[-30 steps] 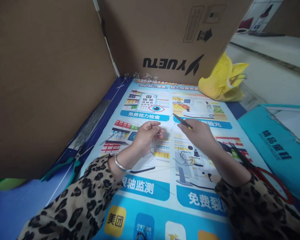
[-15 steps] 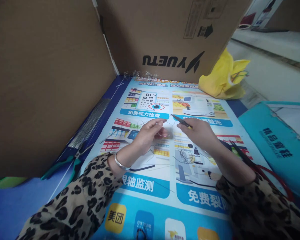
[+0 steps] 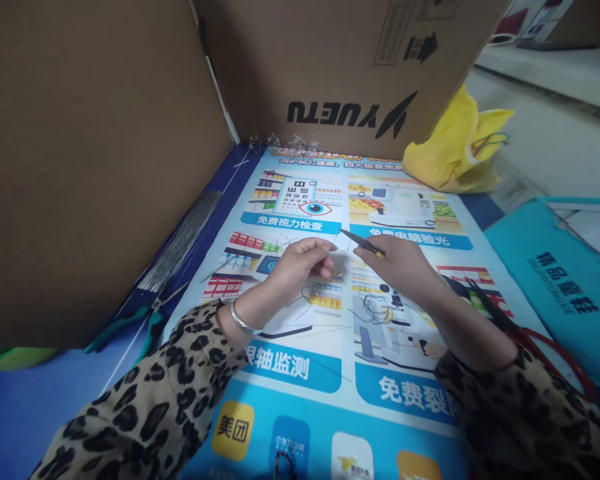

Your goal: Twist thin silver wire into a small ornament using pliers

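Note:
My left hand [image 3: 304, 265] pinches a thin wire above the middle of the printed sheet [image 3: 347, 293]; the wire's fine ends are hard to make out. Close by on the right, my right hand [image 3: 400, 263] is wrapped round dark-tipped pliers [image 3: 361, 243], whose tips point left, a little above the left fingertips. Coiled wire [image 3: 373, 308] rests on the sheet below my right hand. Loose pieces of wire lie around both hands.
Cardboard walls [image 3: 90, 160] rise at the left and back. Green-handled pliers [image 3: 153, 319] and a wire bundle [image 3: 183, 240] lie at left. On the right are a yellow bag [image 3: 450, 153], a turquoise box [image 3: 555, 280] and red-handled scissors [image 3: 545, 353].
The view has shifted slightly. My left fingers have curled in more and turned a little around the wire, while my right hand keeps hold of the pliers.

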`<state>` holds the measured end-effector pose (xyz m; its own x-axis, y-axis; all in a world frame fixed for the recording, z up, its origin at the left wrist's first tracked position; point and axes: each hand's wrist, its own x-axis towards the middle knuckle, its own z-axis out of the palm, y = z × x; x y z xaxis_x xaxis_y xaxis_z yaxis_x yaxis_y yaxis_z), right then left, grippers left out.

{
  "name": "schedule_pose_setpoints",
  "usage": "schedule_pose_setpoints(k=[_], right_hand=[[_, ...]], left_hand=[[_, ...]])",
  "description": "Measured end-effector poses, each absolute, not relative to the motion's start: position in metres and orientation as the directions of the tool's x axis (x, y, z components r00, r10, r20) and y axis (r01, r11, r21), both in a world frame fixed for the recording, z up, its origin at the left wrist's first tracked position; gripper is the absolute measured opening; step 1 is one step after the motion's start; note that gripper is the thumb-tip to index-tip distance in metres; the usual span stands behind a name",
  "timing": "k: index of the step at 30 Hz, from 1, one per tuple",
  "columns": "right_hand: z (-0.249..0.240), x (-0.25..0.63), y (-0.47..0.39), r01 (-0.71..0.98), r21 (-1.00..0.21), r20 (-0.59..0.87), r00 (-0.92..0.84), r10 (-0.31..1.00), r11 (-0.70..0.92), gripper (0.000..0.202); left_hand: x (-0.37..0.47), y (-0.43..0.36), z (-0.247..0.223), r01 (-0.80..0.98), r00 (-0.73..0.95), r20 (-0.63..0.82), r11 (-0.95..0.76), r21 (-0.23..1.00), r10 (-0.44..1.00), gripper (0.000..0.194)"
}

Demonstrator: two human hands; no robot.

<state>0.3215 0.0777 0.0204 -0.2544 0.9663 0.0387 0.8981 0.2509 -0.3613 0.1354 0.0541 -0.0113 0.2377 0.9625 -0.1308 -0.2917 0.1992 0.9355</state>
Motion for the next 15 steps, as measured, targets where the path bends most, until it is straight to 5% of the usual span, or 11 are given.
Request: schedule_pose_setpoints(k=[15], right_hand=[[0.0175, 0.3196, 0.0753, 0.881, -0.407, 0.047, -0.244, 0.969, 0.242, 0.027]], left_hand=[[0.1363, 0.0532, -0.0149, -0.278, 0.292, -0.101, 0.186, 0.942, 0.951, 0.016]])
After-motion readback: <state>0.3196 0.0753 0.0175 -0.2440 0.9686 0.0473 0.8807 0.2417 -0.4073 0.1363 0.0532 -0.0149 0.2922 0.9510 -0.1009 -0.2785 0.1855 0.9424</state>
